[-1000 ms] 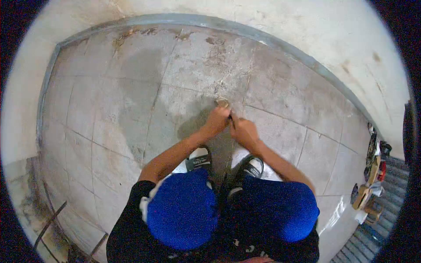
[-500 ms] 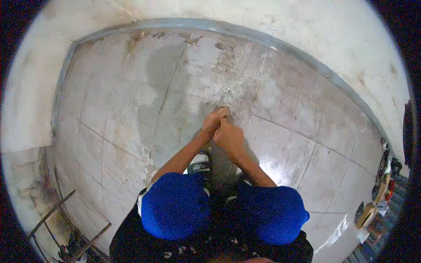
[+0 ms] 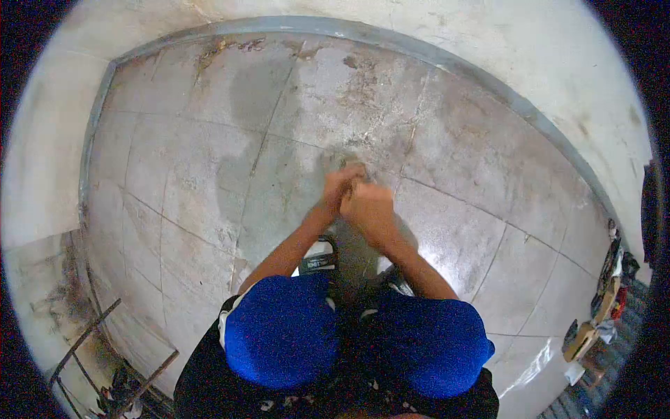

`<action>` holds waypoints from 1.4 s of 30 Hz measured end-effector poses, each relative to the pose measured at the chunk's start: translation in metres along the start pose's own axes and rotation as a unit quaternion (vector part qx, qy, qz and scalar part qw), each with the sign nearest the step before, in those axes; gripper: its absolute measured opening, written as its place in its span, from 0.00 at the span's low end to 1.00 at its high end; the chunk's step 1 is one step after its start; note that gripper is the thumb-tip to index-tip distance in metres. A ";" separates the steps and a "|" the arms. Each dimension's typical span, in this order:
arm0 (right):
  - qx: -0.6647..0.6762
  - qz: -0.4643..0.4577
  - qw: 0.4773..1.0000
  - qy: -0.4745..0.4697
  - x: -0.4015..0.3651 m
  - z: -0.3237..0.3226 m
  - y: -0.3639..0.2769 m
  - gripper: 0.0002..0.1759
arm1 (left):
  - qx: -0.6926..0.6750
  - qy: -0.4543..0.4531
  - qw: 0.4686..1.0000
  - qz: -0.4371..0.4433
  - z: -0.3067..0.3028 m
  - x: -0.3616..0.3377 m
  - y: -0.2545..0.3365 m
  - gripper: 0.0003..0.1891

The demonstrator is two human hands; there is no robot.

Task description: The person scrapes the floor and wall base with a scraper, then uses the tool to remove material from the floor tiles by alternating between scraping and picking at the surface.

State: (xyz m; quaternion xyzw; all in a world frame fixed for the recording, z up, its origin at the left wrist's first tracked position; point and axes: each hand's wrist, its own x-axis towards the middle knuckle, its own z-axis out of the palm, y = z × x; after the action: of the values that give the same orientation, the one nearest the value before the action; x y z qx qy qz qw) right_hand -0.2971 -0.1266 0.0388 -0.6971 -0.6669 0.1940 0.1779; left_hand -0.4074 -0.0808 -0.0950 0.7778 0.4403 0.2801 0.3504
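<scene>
Your right hand (image 3: 368, 209) has come in from the right since the earliest frame, closing up against your left hand (image 3: 340, 187); the dark handle that showed between them then is covered now. Over the last half second both hands have shifted only a little, but the pale flat end that stood out past your left fingers no longer shows clearly.

The small tool sits inside your paired hands, low over the floor (image 3: 453, 209) and just ahead of your feet. Both hands look curled tight, and I judge them clamped on it, though blur hides where each finger lies. Whether the tool's tip touches the floor, you can't tell from here.

The relation to watch is front to back. Your left hand is the farther one from your body and the nearer one to the rough pale patch (image 3: 359, 138), which lies straight beyond your fingertips. Your right hand is behind it, closer to you and slightly right, wrist toward your right knee (image 3: 429, 342). With your hands set that way, the tool's long axis probably runs away from you, toward the patch, but its exact tilt is hidden.
</scene>
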 end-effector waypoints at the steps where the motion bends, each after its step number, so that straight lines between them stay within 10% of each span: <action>1: 0.001 0.010 0.999 -0.032 -0.009 -0.004 -0.005 0.11 | -0.027 0.031 0.999 0.028 0.005 -0.008 0.001 0.11; 4: -0.022 -0.006 0.999 -0.042 -0.006 0.019 -0.001 0.11 | -0.303 -0.013 0.931 -0.205 -0.011 0.008 0.002 0.12; 7: -0.010 -0.024 1.000 0.002 0.004 0.023 0.001 0.11 | 0.049 0.048 0.993 0.099 -0.031 0.035 0.009 0.12; 8: 0.003 -0.024 1.000 0.018 0.004 0.019 -0.002 0.11 | 0.082 -0.033 0.996 -0.017 -0.031 0.024 0.011 0.12; 11: -0.033 0.016 0.995 -0.096 -0.020 0.012 -0.015 0.11 | -0.138 0.003 0.990 0.002 0.000 -0.021 -0.030 0.13; 19: -0.013 0.006 1.000 0.027 0.009 0.002 0.006 0.15 | 0.112 0.005 0.990 0.079 -0.034 0.050 0.016 0.14; 29: -0.034 0.119 0.985 -0.116 -0.047 0.004 0.017 0.17 | 0.129 -0.003 0.976 0.177 0.005 0.008 0.028 0.16; 35: -0.005 0.060 0.998 0.019 -0.013 0.002 0.028 0.17 | 0.065 0.053 0.979 0.186 0.013 0.042 0.022 0.11; 42: -0.016 0.077 0.996 -0.047 -0.047 -0.014 0.027 0.15 | 0.101 -0.030 0.987 0.123 0.018 0.001 0.045 0.10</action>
State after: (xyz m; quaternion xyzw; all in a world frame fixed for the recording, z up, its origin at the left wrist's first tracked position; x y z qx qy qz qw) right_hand -0.2684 -0.1744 0.0387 -0.7392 -0.6219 0.2291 0.1197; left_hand -0.3711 -0.1019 -0.0702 0.8653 0.3571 0.2515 0.2458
